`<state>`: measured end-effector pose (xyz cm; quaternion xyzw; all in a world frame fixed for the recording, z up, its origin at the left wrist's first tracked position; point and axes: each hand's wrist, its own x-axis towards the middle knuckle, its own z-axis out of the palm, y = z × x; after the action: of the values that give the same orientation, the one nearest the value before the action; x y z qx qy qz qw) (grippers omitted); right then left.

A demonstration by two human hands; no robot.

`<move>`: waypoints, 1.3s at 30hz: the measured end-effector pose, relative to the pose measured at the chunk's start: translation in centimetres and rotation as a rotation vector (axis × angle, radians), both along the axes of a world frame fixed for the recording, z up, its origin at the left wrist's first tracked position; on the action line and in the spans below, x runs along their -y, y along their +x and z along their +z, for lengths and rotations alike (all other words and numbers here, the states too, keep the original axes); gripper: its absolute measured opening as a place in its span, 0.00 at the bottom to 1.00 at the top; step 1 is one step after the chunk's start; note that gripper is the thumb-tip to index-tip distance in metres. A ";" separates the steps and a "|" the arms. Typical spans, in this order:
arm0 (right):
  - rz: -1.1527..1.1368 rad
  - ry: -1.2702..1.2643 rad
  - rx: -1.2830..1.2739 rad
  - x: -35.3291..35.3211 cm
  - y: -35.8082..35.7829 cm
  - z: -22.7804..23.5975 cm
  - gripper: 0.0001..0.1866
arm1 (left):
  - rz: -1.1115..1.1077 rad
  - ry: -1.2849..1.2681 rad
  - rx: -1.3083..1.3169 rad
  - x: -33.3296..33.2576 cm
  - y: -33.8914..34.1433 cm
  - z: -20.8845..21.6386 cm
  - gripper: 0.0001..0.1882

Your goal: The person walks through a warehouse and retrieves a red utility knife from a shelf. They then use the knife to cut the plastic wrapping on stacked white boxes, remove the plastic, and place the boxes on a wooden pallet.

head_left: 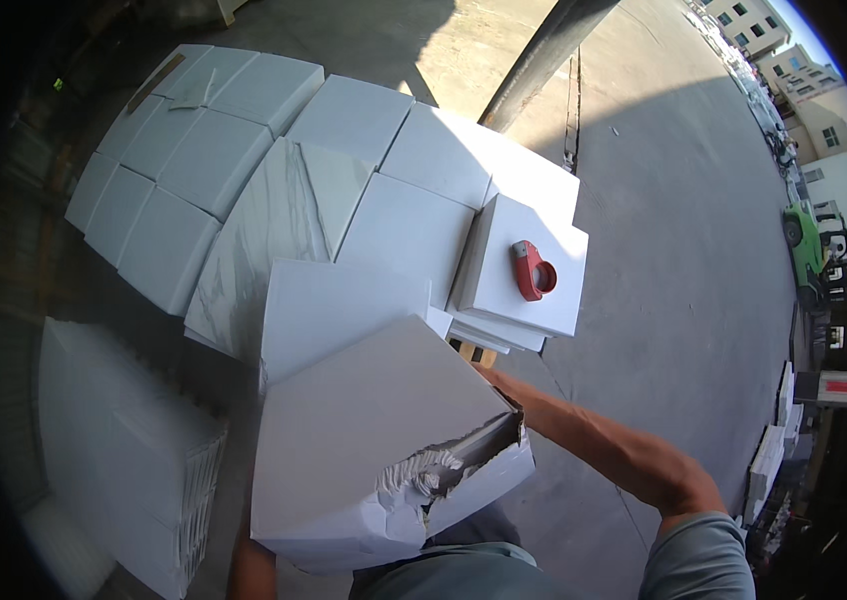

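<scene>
A white cardboard box [374, 430] with a torn, crumpled corner is held tilted against my body. My right forearm [614, 440] runs along its right side, and the right hand is hidden behind the box's far edge. At the lower left my left forearm [252, 572] reaches under the box, which covers that hand. Both hands appear closed on the box, though no fingers show. Just beyond it lies a flat white box [334, 305], partly covered. A red tape dispenser [534, 272] rests on a small stack of white boxes [504, 235] to the right.
Rows of white boxes [214, 150] stretch away to the far left, with a grey-veined marble-look slab [269, 215] among them. More white boxes [114, 430] stand at the left. A metal post [544, 65] rises beyond. A green forklift [812, 245] is parked far right on the concrete floor [654, 230].
</scene>
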<state>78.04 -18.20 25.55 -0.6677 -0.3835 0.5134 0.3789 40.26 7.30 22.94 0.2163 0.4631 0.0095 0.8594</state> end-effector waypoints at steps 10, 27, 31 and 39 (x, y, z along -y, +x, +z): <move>-0.193 -0.247 -0.409 -5.7 2.3 -1.9 0.27 | 0.302 0.453 0.033 -2.8 7.6 9.9 0.32; -0.787 0.126 0.134 -2.9 -5.9 12.3 0.34 | 0.071 0.582 -0.174 -4.9 7.4 10.2 0.34; -1.044 0.088 0.075 -4.7 -7.5 11.5 0.29 | -0.404 0.802 0.124 -9.4 8.1 14.0 0.37; -1.191 0.086 0.038 -5.7 -8.2 11.9 0.26 | -1.458 1.350 0.384 -9.2 15.5 18.0 0.43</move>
<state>69.88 -12.47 37.43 -0.7610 0.0300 0.1846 0.6212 55.76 16.49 40.89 0.8822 -0.0300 -0.2231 0.4136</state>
